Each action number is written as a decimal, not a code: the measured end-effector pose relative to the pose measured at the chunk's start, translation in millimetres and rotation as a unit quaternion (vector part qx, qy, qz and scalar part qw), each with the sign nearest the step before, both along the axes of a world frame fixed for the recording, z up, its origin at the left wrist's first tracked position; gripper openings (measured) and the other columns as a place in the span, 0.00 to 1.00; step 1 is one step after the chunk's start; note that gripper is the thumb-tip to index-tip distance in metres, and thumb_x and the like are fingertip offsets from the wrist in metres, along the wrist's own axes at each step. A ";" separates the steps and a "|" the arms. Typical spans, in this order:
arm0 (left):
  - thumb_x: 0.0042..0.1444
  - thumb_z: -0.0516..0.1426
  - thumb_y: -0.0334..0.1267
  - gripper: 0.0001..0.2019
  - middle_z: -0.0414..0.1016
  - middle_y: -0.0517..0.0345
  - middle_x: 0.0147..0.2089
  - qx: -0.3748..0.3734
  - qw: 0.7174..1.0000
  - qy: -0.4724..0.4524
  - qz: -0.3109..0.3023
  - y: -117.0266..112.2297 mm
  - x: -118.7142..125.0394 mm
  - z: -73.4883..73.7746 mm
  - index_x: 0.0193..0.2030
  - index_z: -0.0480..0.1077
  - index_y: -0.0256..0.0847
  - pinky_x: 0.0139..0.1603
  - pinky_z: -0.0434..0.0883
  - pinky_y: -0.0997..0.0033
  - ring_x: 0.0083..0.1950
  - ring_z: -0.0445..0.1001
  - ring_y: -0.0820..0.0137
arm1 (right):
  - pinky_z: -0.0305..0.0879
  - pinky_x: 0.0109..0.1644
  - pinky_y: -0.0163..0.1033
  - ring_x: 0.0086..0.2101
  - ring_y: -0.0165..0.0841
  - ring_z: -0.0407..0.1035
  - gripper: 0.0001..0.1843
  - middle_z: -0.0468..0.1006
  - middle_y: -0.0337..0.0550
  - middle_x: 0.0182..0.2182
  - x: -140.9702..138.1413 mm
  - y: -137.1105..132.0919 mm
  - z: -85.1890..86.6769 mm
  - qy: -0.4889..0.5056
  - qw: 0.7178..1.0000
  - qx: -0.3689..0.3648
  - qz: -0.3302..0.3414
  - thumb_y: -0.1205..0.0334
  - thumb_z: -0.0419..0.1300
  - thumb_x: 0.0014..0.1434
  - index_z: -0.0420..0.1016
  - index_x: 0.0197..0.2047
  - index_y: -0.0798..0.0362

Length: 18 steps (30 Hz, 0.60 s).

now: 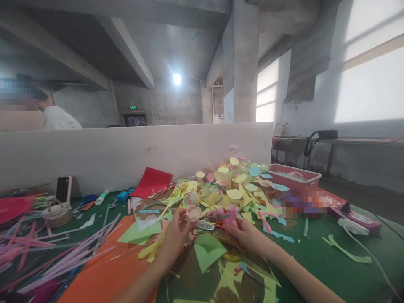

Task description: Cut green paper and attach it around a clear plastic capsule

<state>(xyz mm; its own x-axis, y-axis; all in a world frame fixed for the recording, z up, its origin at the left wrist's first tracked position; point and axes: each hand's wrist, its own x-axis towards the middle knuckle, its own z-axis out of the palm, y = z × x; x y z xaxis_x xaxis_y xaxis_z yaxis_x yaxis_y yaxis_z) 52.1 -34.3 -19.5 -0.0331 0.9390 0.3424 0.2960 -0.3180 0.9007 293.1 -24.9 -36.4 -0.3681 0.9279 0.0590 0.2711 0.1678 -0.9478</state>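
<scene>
My left hand (177, 233) has its fingers closed round a small, clear, rounded plastic piece (193, 213), in the middle of the head view. Just right of it, my right hand (237, 232) is closed on a pink tool (227, 215) that looks like a hot glue gun, its narrower end toward the clear piece. Scissors (205, 225) with silver blades and red handles show between the hands; whether my right fingers touch them I cannot tell. Below lies a folded light green paper (210, 251). Behind rises a pile of clear rounded pieces and paper discs (234, 194).
Paper scraps (232, 280) litter the green table (311, 263). An orange sheet (109, 265) and pink-purple strips (71, 256) lie left. A phone (64, 189) stands by a tub (57, 215). A pink basket (295, 179) sits right, beyond a white cord (369, 256). A white partition (126, 153) closes the back.
</scene>
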 end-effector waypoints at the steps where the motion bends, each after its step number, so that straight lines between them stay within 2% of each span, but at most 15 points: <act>1: 0.52 0.59 0.52 0.20 0.75 0.46 0.53 0.000 1.000 -0.002 0.005 -0.3 0.4 0.5 0.46 0.63 0.43 0.54 0.71 0.57 0.54 0.76 0.57 | 0.49 0.18 0.31 0.14 0.25 0.57 0.25 0.62 0.29 0.13 0.1 -0.2 0.2 -0.004 1.000 0.000 0.001 0.36 0.56 0.58 0.57 0.27 0.49; 6: 0.51 0.59 0.54 0.22 0.76 0.44 0.53 0.001 1.000 -0.006 0.013 -2.7 1.4 3.2 0.46 0.63 0.42 0.54 0.71 0.56 0.54 0.76 0.57 | 0.48 0.18 0.30 0.14 0.25 0.57 0.24 0.64 0.30 0.11 -0.5 0.3 0.7 -0.019 1.000 -0.002 -0.019 0.38 0.55 0.60 0.60 0.28 0.50; 13: 0.51 0.60 0.50 0.20 0.77 0.47 0.53 -0.001 1.000 0.002 -0.021 -4.3 0.3 2.6 0.47 0.64 0.43 0.53 0.72 0.59 0.53 0.76 0.59 | 0.49 0.18 0.31 0.13 0.26 0.59 0.24 0.66 0.31 0.11 -1.2 0.0 4.3 0.008 1.000 0.009 -0.022 0.37 0.54 0.59 0.64 0.30 0.51; 18: 0.53 0.59 0.46 0.18 0.77 0.50 0.53 0.014 0.998 0.033 -0.057 -2.9 -0.4 -2.0 0.49 0.65 0.44 0.56 0.70 0.58 0.54 0.75 0.59 | 0.50 0.18 0.31 0.13 0.26 0.59 0.25 0.66 0.31 0.11 -1.9 -2.7 5.1 0.024 1.000 0.004 -0.018 0.36 0.56 0.58 0.64 0.28 0.51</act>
<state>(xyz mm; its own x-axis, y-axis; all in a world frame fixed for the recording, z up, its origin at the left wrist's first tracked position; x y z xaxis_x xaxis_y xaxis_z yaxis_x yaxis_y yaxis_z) 51.7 -37.2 -21.5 0.0970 0.9253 0.3666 0.3152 -0.3780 0.8705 291.2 -27.6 -31.4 -0.3316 0.9398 0.0822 0.2316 0.1655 -0.9586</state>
